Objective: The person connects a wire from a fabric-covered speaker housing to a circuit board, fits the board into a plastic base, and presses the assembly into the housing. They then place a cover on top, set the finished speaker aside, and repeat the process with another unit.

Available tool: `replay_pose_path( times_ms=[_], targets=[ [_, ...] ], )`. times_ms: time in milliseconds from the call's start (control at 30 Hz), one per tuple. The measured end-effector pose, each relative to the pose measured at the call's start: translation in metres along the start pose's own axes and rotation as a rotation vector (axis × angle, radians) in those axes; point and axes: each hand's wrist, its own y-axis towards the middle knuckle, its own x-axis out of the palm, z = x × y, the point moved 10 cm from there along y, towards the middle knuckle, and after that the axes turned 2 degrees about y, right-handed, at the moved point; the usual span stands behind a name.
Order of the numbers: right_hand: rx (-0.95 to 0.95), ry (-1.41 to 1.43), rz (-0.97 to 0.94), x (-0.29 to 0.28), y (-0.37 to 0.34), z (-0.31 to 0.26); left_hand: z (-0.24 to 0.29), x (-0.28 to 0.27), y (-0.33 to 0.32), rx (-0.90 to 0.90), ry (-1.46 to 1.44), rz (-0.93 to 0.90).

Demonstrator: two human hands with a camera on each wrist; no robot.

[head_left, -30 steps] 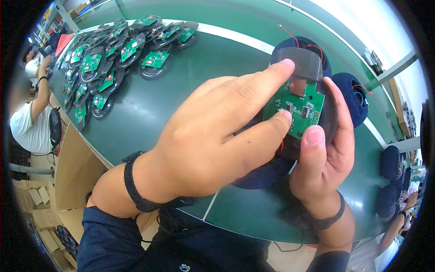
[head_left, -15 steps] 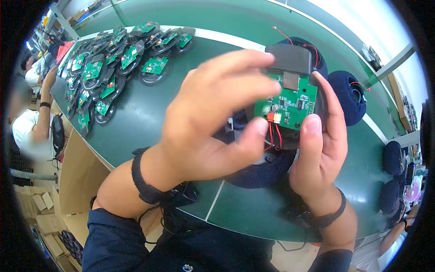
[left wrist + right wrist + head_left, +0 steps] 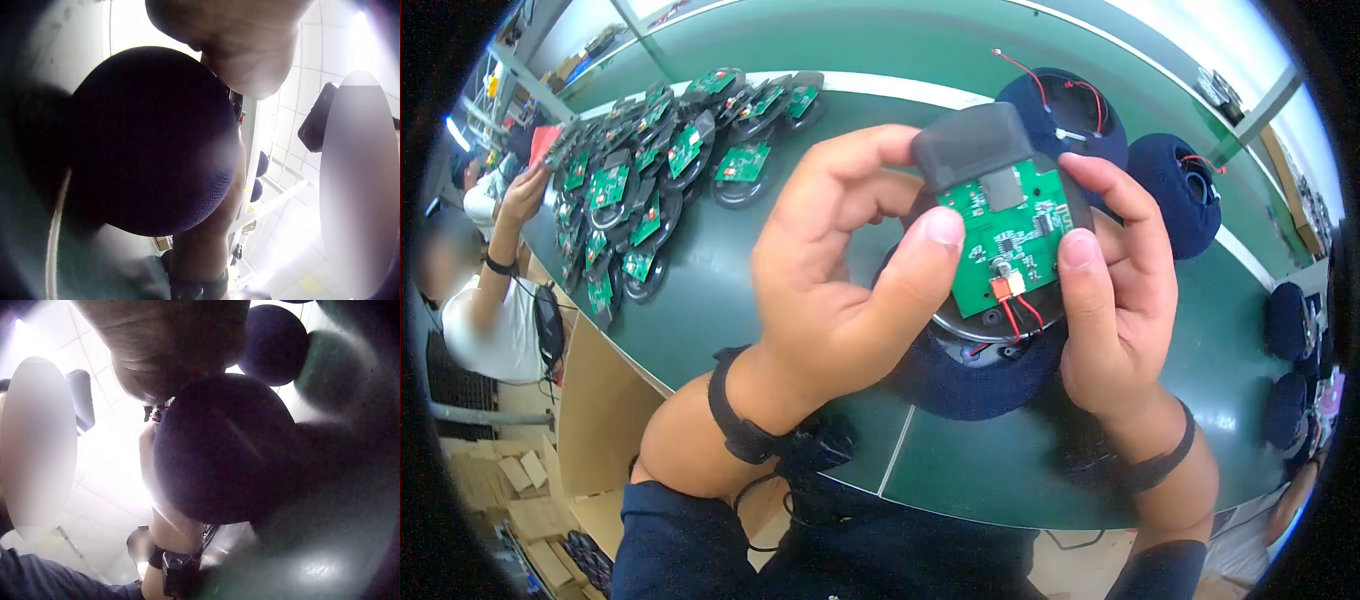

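Note:
Both hands hold a round dark plastic base with a green circuit board point(image 3: 1003, 240) on its upper face. A dark grey block point(image 3: 972, 145) sits at the board's far end. Red wires point(image 3: 1022, 318) run from small connectors at the near edge. My left hand point(image 3: 825, 255) has its thumb on the board's left side, with fingers curled by the block. On the right edge lies the thumb of my right hand point(image 3: 1125, 310), its fingers behind the base. Just below is a dark blue fabric-covered round shell point(image 3: 990, 385), which fills much of the left wrist view.
Two more fabric shells point(image 3: 1182, 205) with loose red wires stand at the far right. At the left, many bases with circuit boards point(image 3: 610, 188) lie piled on the green table point(image 3: 730, 285). A cardboard box point(image 3: 595, 400) stands by the table edge. A person point(image 3: 495, 310) works beyond it.
My left fingers, earlier pressed on the block and board, have lifted off and now hold the left side. The board has tilted and turned slightly; its connectors and red wires show.

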Motion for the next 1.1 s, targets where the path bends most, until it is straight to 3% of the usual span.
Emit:
replay_pose_path(
  times_ms=[133, 200, 267, 533, 667, 867, 1100],
  targets=[
    [0.036, -0.005, -0.045, -0.002, -0.001, 0.003, 0.001, -0.005, -0.002, -0.059, 0.188, -0.031],
    [0.07, -0.115, -0.101, 0.001, -0.002, 0.006, 0.001, -0.004, -0.003, -0.067, 0.143, -0.03],
    [0.063, -0.048, -0.058, 0.0, 0.0, 0.007, -0.003, -0.009, -0.005, -0.073, 0.197, -0.007],
    [0.18, 0.008, -0.13, 0.003, -0.002, 0.01, 0.001, -0.003, -0.006, -0.047, -0.038, -0.067],
    [0.175, 0.251, 0.037, -0.001, -0.004, 0.016, 0.007, -0.009, -0.009, 0.052, -0.041, -0.023],
    [0.181, 0.468, 0.023, 0.004, -0.004, 0.024, 0.015, -0.012, -0.01, 0.146, 0.115, 0.012],
    [0.176, 0.417, 0.033, 0.0, -0.006, 0.026, 0.004, -0.014, -0.012, 0.078, 0.049, 0.001]
  ],
)
